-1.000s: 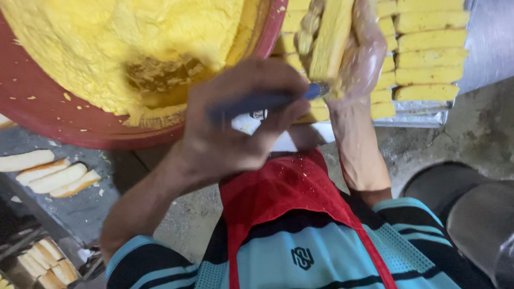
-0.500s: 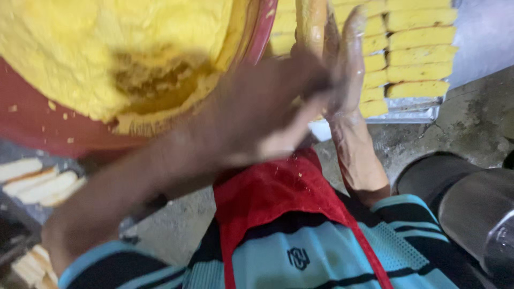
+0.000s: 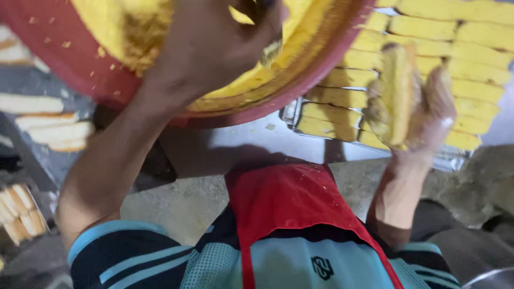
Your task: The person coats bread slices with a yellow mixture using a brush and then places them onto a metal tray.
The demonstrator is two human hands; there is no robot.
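Note:
My left hand (image 3: 214,48) reaches into a big red bowl (image 3: 64,69) of yellow spread (image 3: 128,27), fingers closed round a knife; only a bit of blade (image 3: 272,51) shows. To the right, my right hand (image 3: 428,118) holds a bread stick (image 3: 399,91) upright, coated in the yellow spread, above a metal tray (image 3: 292,113). On the tray lie rows of yellow-coated bread sticks (image 3: 455,32). The two hands are apart.
Plain pale bread sticks (image 3: 37,107) lie on a dark surface at the left, with more (image 3: 19,214) lower down. My red apron (image 3: 289,214) and striped shirt fill the bottom. A grey floor (image 3: 176,203) shows below the bowl.
My left hand has left the bread stick and gone up into the bowl with the knife. My right hand has moved away to the right, still holding the coated stick.

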